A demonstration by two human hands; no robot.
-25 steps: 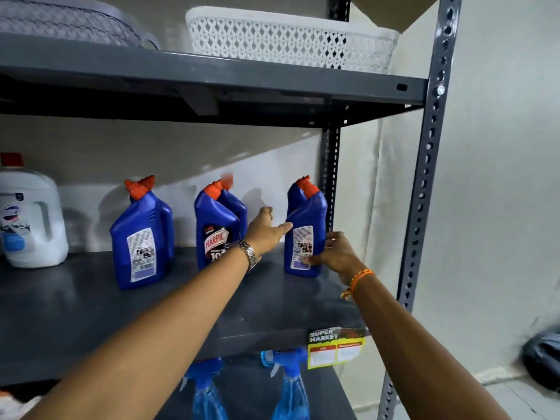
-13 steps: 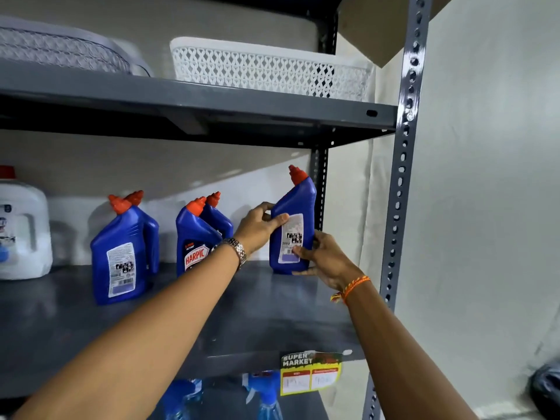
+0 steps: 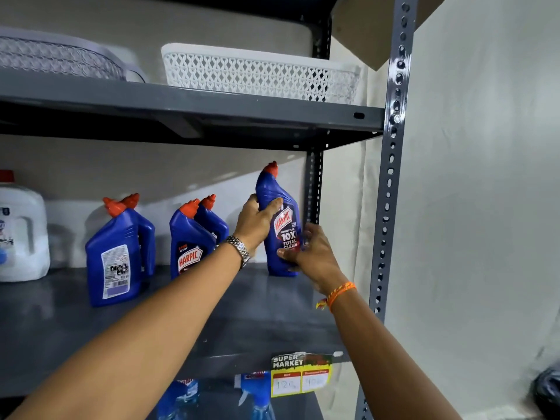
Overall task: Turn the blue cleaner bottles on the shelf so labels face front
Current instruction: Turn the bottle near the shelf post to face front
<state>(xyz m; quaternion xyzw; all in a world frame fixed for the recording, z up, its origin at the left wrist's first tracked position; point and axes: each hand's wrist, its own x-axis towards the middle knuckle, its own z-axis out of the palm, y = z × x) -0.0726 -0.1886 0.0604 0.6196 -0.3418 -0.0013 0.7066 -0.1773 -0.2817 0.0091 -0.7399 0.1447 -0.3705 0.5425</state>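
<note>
Several blue cleaner bottles with orange caps stand on the grey middle shelf (image 3: 266, 316). The rightmost bottle (image 3: 277, 192) shows its red Harpic front label toward me. My left hand (image 3: 256, 221) grips its upper body from the left, and my right hand (image 3: 309, 253) holds its lower right side. The middle front bottle (image 3: 189, 244) also shows its Harpic label, with another bottle (image 3: 212, 219) behind it. The left front bottle (image 3: 113, 256) shows its white back label, and a further bottle (image 3: 145, 234) stands behind that.
A white jug (image 3: 22, 234) stands at the shelf's far left. White lattice baskets (image 3: 257, 74) sit on the shelf above. A grey upright post (image 3: 391, 189) bounds the right side. A yellow price tag (image 3: 300, 375) hangs on the shelf edge, with spray bottles (image 3: 257, 398) below.
The rightmost bottle has been turned: its white back label faced me before, and now the red Harpic front label does. Both hands stayed on it. My view has tilted upward.
</note>
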